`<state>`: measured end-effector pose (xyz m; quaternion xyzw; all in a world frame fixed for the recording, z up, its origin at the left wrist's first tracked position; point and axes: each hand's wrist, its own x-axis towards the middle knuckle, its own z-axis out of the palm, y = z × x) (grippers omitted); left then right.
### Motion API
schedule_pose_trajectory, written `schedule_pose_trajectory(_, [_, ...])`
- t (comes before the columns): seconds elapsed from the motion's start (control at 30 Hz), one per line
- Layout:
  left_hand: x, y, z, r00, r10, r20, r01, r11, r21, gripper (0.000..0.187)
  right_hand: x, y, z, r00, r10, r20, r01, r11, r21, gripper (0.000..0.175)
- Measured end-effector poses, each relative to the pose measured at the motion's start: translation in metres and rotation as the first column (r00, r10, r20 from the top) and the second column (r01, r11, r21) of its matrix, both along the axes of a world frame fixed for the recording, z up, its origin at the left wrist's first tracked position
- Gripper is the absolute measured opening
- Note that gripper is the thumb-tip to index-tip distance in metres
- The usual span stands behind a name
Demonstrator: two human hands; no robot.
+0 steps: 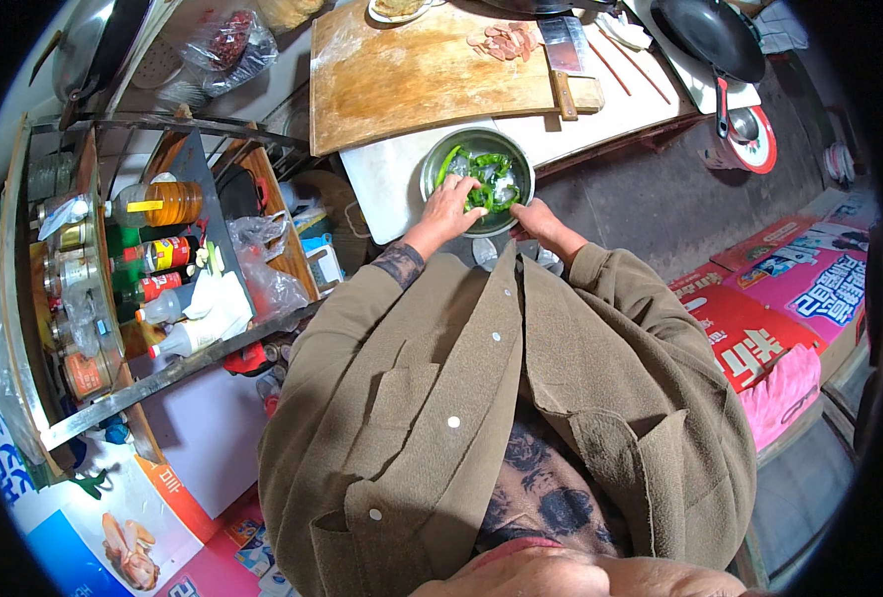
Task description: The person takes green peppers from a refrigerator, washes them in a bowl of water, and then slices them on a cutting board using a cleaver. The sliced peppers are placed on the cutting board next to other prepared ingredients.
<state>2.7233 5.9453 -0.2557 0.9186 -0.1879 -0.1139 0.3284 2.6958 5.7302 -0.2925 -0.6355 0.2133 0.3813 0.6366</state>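
Note:
A metal bowl (428,153) stands at the near edge of the white tabletop, holding cut green peppers (492,166). Over its left side reaches my left hand (450,207), thumb and fingers spread apart just above or touching the peppers. No piece shows between thumb and fingertips. My right hand (540,224) grips the bowl's lower right rim; its fingers are partly hidden. Beyond the bowl lies a wooden cutting board (404,74) with a pile of sliced pink sausage (505,41). A cleaver (563,71) with a wooden handle rests at the board's right end.
Chopsticks (635,67) lie right of the cleaver. A black frying pan (710,37) sits farther right, its handle overhanging a rimmed basin (761,142). At left, a shelf rack (180,366) holds bottles and jars. Printed cardboard (755,321) covers a surface at right.

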Motion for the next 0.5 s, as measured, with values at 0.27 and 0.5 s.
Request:
schedule_pose_trajectory(0.27, [0.028, -0.010, -0.015, 0.943, 0.230, -0.240, -0.187, 0.964, 0.188, 0.042, -0.001, 0.000, -0.004, 0.999, -0.015, -0.035, 0.014, 1.000, -0.013, 0.033])
schedule_pose_trajectory(0.5, [0.035, -0.015, -0.019, 0.968, 0.186, -0.169, -0.115, 0.926, 0.360, 0.040, -0.001, -0.001, 0.000, 1.000, -0.011, 0.001, 0.011, 1.000, -0.014, 0.033])
